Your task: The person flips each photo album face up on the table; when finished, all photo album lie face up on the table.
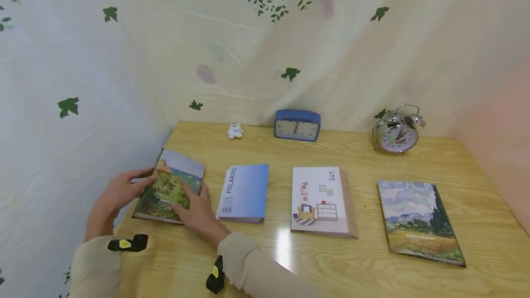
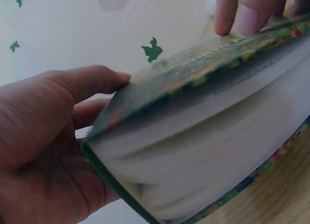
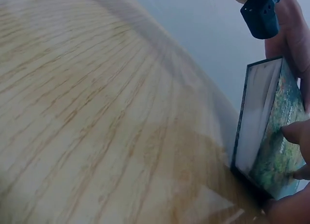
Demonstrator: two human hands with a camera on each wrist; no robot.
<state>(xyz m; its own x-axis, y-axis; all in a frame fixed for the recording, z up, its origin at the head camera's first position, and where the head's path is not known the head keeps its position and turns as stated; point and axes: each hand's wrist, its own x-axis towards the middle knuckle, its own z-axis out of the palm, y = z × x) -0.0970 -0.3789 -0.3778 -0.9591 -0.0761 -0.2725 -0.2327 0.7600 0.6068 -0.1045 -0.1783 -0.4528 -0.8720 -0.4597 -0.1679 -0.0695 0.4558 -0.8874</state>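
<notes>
A photo album (image 1: 167, 192) with a painted landscape cover lies at the table's left end, tilted, its spine side raised. My left hand (image 1: 120, 192) holds it at the spine, thumb on the cover edge and fingers behind, as the left wrist view shows. My right hand (image 1: 198, 210) is on the other side, with its thumb and a finger touching the cover (image 3: 286, 132) and other fingers at the right edge. In the left wrist view the album's white page edges (image 2: 203, 141) face the camera, slightly parted.
To the right lie a blue Polaroid album (image 1: 246, 192), a white album with a furniture drawing (image 1: 316, 201) and another landscape album (image 1: 418, 220). Along the back stand a small white bear figure (image 1: 235, 131), a blue clock (image 1: 297, 125) and a silver alarm clock (image 1: 397, 134). A patterned curtain (image 1: 248, 59) hangs behind.
</notes>
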